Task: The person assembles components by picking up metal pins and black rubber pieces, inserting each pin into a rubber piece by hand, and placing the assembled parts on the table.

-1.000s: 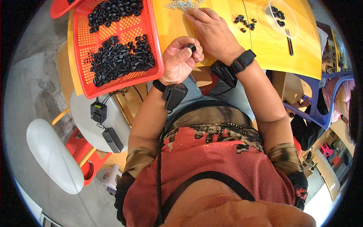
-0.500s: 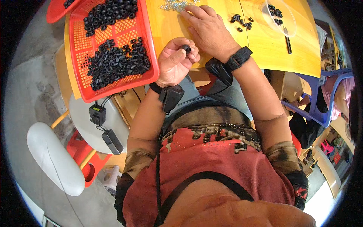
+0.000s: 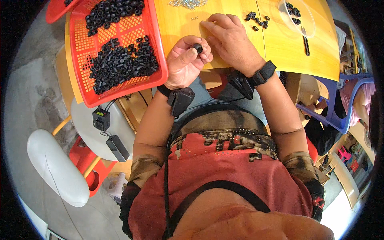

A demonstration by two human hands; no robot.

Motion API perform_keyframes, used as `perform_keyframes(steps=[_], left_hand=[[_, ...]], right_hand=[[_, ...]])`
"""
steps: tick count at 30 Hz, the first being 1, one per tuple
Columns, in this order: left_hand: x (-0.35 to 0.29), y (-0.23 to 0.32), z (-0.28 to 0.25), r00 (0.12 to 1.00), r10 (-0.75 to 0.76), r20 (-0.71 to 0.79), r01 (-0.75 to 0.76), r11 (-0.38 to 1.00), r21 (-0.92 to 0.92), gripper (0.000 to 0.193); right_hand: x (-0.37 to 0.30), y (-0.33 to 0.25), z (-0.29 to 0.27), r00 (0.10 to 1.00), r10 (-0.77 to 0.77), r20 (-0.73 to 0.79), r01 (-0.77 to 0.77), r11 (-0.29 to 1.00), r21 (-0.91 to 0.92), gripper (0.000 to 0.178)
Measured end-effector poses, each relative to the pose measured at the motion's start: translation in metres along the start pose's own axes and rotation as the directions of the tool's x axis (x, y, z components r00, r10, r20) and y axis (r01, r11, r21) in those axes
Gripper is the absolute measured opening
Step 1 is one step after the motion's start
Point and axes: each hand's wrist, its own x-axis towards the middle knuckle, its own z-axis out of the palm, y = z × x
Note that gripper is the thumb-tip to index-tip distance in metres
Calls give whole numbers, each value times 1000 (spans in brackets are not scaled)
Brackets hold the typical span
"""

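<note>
My left hand (image 3: 186,60) is closed around a small round black plastic cap (image 3: 197,48), whose dark hollow end faces up. Beside it, my right hand (image 3: 232,42) rests palm down on the yellow table with bent, parted fingers and nothing visible in them. Its index fingertip lies close to a few tiny metal pieces (image 3: 194,18). Farther off is a loose pile of small shiny metal pieces (image 3: 188,3). The underside of my right hand is hidden.
A red plastic basket (image 3: 163,60) on the left holds black round caps (image 3: 114,14) and smaller black parts (image 3: 122,62). Several black pieces (image 3: 256,20) lie right of my hands. A clear round container (image 3: 311,28) with black parts and dark-handled tweezers (image 3: 306,46) are farther right.
My right hand has drawn back from the metal pile, toward me and slightly right. A few metal pieces now show apart from the pile. My left hand keeps the black cap.
</note>
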Motion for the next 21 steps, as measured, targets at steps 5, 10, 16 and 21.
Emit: perform_keyframes(steps=[5, 10, 16, 21], left_hand=[[-1, 1, 0, 1000, -4, 0, 4, 1000, 27, 24], [-1, 1, 0, 999, 25, -28, -24, 1000, 8, 24], [-1, 1, 0, 999, 22, -34, -22, 1000, 6, 24], [0, 1, 1, 998, 25, -57, -23, 999, 36, 23]], right_hand=[[12, -1, -10, 998, -4, -68, 10, 997, 82, 24], [26, -5, 5, 997, 48, -65, -34, 978, 206, 17], [24, -4, 9, 996, 65, -54, -53, 978, 201, 12], [10, 3, 0, 992, 108, -62, -95, 978, 187, 13]])
